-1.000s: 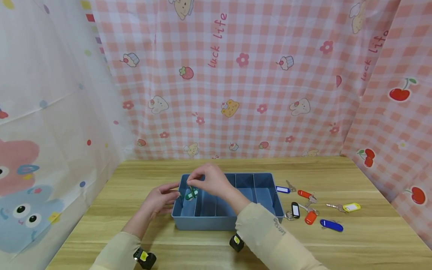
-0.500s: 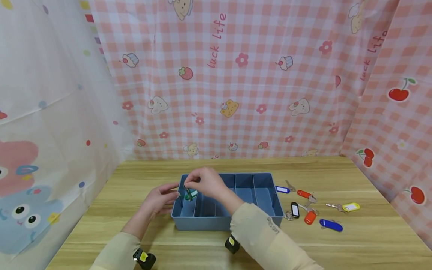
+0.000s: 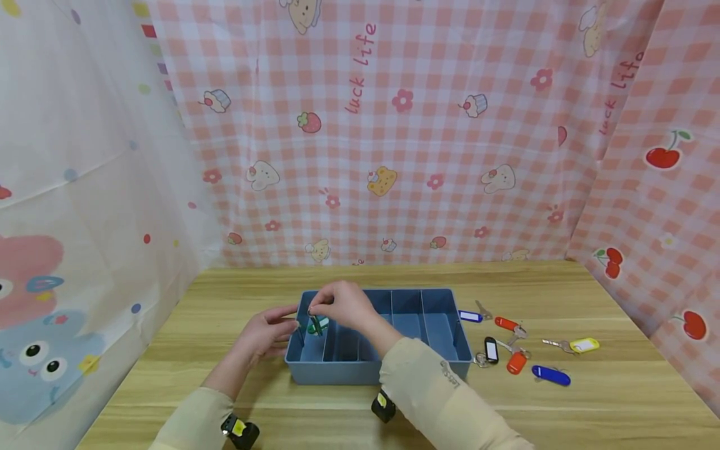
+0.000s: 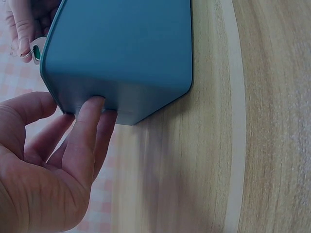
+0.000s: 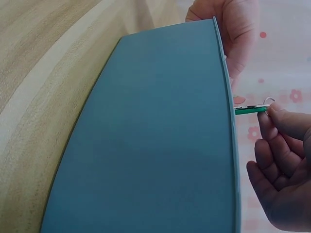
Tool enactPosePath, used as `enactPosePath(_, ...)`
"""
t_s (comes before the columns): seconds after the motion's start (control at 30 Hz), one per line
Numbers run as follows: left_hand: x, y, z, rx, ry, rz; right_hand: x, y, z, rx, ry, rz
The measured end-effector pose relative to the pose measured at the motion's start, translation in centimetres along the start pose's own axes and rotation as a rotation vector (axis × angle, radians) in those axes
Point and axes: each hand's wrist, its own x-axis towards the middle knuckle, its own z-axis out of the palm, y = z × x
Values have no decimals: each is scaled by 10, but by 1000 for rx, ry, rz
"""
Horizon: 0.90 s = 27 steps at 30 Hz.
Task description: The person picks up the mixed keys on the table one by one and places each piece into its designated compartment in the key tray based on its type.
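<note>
In the head view, my right hand (image 3: 345, 305) pinches the ring of a green-tagged key (image 3: 316, 325) between thumb and forefinger. The key hangs over the leftmost compartment of a blue-grey divided box (image 3: 337, 374). Another patch of green with a white label (image 3: 324, 323) shows just behind it; whether it is a separate tag I cannot tell. From the right wrist, the green tag (image 5: 250, 110) is partly hidden by the box wall. My left hand (image 3: 267, 334) holds the box's left end, fingers against the outer wall (image 4: 121, 97) and thumb at the rim.
Right of the box lie several tagged keys: a blue tag (image 3: 470, 316), a red tag (image 3: 507, 323), a black tag (image 3: 492, 350), another red tag (image 3: 516, 362), a yellow tag (image 3: 585, 345) and a larger blue tag (image 3: 551, 375). A patterned curtain (image 3: 394, 144) stands behind the wooden table (image 3: 225, 300).
My right hand has shifted slightly left and down, and the green-tagged key now hangs more upright over the leftmost compartment. The left hand has stayed on the box.
</note>
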Motion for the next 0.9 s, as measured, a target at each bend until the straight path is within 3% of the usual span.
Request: enactPosePath(0.9, 0, 0, 0, 3, -17, 16, 0, -2, 9, -125, -56, 102)
